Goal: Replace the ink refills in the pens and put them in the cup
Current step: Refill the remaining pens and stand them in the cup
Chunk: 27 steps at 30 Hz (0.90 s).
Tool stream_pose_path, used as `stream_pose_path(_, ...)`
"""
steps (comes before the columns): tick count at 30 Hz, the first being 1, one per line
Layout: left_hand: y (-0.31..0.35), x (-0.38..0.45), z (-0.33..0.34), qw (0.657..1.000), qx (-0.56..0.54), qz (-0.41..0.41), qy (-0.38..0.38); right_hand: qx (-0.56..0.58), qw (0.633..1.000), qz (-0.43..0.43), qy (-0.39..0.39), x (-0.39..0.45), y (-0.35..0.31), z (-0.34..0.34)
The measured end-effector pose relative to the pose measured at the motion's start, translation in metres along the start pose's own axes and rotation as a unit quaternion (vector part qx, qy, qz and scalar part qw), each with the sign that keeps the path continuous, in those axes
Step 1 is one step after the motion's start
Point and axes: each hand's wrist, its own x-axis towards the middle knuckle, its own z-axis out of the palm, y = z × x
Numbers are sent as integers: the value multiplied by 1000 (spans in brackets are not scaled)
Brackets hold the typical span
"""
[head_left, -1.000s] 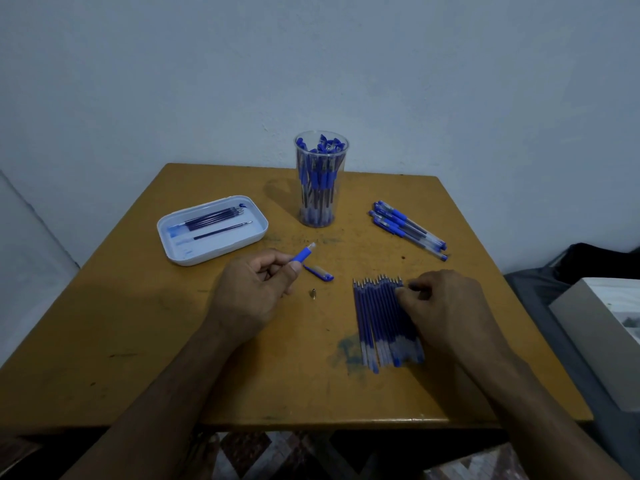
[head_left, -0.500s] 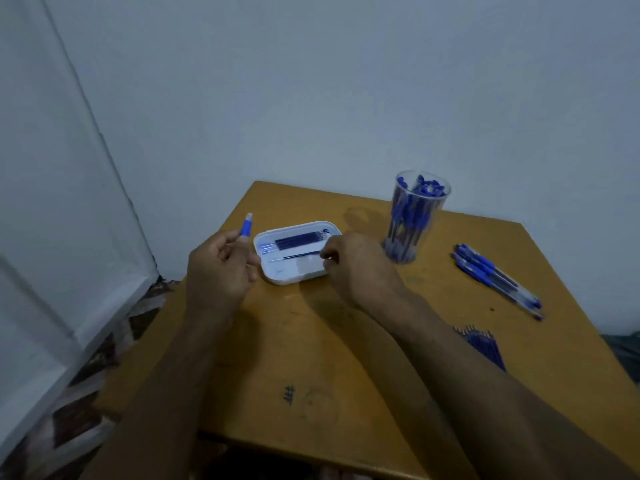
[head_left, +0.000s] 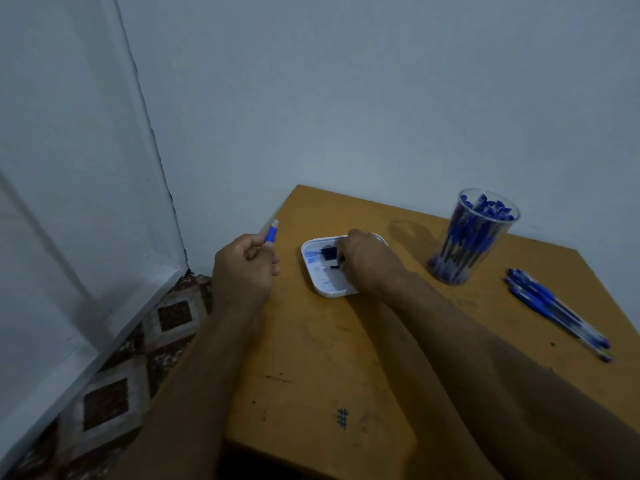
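My left hand [head_left: 244, 268] grips a blue pen barrel [head_left: 271, 233] upright off the table's left edge, its tip poking above my fingers. My right hand [head_left: 365, 259] reaches into the white tray [head_left: 325, 287], fingers curled down over the dark refills [head_left: 323, 254] lying in it; whether it grips one is hidden. A clear cup [head_left: 472, 237] full of blue pens stands at the back right. Several blue pens [head_left: 554, 310] lie on the table at the far right.
The wooden table [head_left: 346, 358] stands in a room corner, with white walls behind and to the left. Patterned floor tiles [head_left: 138, 348] show beyond the table's left edge. A small ink mark [head_left: 342, 418] sits near the front edge.
My view swung left. My right hand left the refill pile and went across into the white tray. My left hand lifted the pen barrel off to the left.
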Motion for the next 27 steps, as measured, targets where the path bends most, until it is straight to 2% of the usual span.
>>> stream_pose_path(4, 0, -1, 2, 1000, 7, 12, -5, -14, 1000, -19, -7, -5, 0, -9)
stream_pose_path(9, 2, -8, 11, 998, 11, 66, -21, 13, 999, -29, -8, -26, 6, -38)
stream_pose_path(11, 5, -14, 21, 996, 1, 80, -43, 62, 997, -35, -24, -40, 15, -53)
stream_pose_path(14, 12, -28, 41, 992, -24, 87, -85, 205, 977, -44, -27, -68, 39, -67)
stream_pose_path(16, 15, -38, 55, 990, -35, 83, -111, 245, 969, -36, 0, -90, 54, -69)
stream_pose_path(21, 19, -72, 86, 974, -54, 77, -207, 258, 959, 28, 111, -133, 85, -57)
stream_pose_path(27, 18, -107, 110, 939, -6, 116, -323, 351, 915, 109, 166, -174, 109, -41)
